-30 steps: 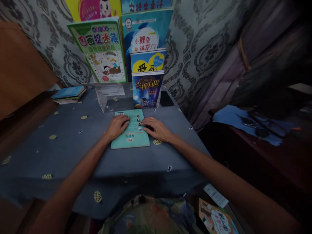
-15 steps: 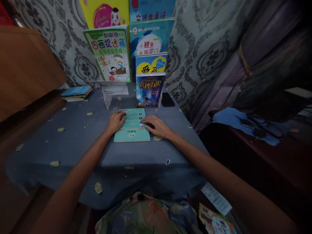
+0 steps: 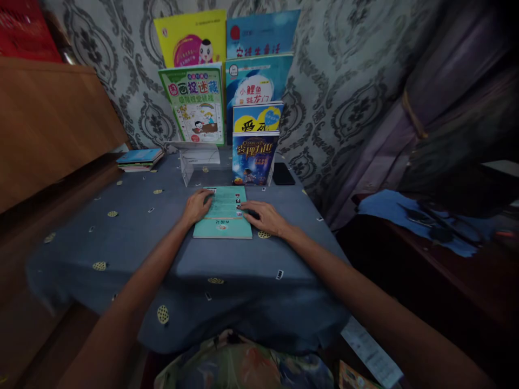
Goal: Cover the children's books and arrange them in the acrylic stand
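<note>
A thin teal book [image 3: 223, 219] lies flat on the grey-blue tablecloth [image 3: 133, 237], its cover upside down to me. My left hand [image 3: 197, 206] rests on the book's left edge with its fingers curled over the cover. My right hand [image 3: 263, 216] lies flat on the right edge, fingers stretched toward the middle. Just behind the teal book stands a dark blue fantasy book [image 3: 254, 158] in a clear stand [image 3: 198, 168].
Several picture books lean against the patterned wall: a green one [image 3: 198, 104], a blue one [image 3: 257, 81], a yellow one [image 3: 190, 39]. A black phone [image 3: 283, 174] lies right of the stand. A small book stack [image 3: 140, 159] sits far left. A dark cabinet [image 3: 425, 237] stands to the right.
The camera has tilted up and back a little, so more of the wall shows. Both hands stay on the teal book, the left one shifted slightly toward its left edge.
</note>
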Demonstrator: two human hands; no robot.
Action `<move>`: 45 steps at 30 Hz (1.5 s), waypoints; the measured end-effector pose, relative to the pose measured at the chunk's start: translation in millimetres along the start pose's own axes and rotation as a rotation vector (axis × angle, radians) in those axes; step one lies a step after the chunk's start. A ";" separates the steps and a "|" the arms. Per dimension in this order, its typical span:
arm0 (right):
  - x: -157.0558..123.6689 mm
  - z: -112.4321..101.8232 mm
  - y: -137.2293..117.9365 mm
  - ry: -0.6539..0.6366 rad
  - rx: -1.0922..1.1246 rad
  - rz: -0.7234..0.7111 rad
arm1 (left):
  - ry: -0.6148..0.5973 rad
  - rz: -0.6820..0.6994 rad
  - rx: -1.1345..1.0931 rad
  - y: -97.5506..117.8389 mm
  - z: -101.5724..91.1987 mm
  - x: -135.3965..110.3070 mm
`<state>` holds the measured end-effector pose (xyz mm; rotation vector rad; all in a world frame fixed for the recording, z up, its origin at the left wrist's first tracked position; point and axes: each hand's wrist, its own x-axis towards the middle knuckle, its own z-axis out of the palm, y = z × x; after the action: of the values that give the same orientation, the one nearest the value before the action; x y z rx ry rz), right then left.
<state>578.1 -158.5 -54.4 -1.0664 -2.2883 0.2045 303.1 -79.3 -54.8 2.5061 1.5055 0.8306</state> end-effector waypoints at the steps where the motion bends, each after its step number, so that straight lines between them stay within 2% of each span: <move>1: 0.0 0.0 0.1 0.002 0.001 -0.005 | 0.003 -0.003 0.000 0.3 -0.4 -0.1; 11: -0.8 3.8 4.8 0.025 0.015 -0.055 | 0.038 -0.016 -0.063 -2.9 -4.4 -1.3; 18: -4.6 2.3 2.6 -0.009 -0.020 -0.028 | 0.069 -0.026 -0.167 -6.9 -6.6 -3.1; 26: -4.7 0.2 -2.1 -0.008 -0.031 -0.021 | 0.071 -0.014 -0.289 -1.0 -10.0 -2.9; 35: -7.0 -3.8 -3.4 0.003 0.010 0.022 | 0.067 -0.303 -0.814 -10.7 -12.0 3.1; 37: -7.1 -3.9 -1.5 0.003 0.035 0.033 | 0.082 -0.255 -0.775 -12.9 -17.1 1.9; 42: -4.7 -6.1 1.1 0.030 0.126 0.043 | 0.023 0.115 -0.420 -11.7 -40.1 -9.0; 45: -2.9 -8.8 -0.8 0.032 0.171 0.042 | -0.046 0.276 -0.239 -12.3 -49.0 -18.3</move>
<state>584.1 -162.1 -48.3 -1.0227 -2.1781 0.3901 262.3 -97.7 -25.0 2.5612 0.9922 0.9205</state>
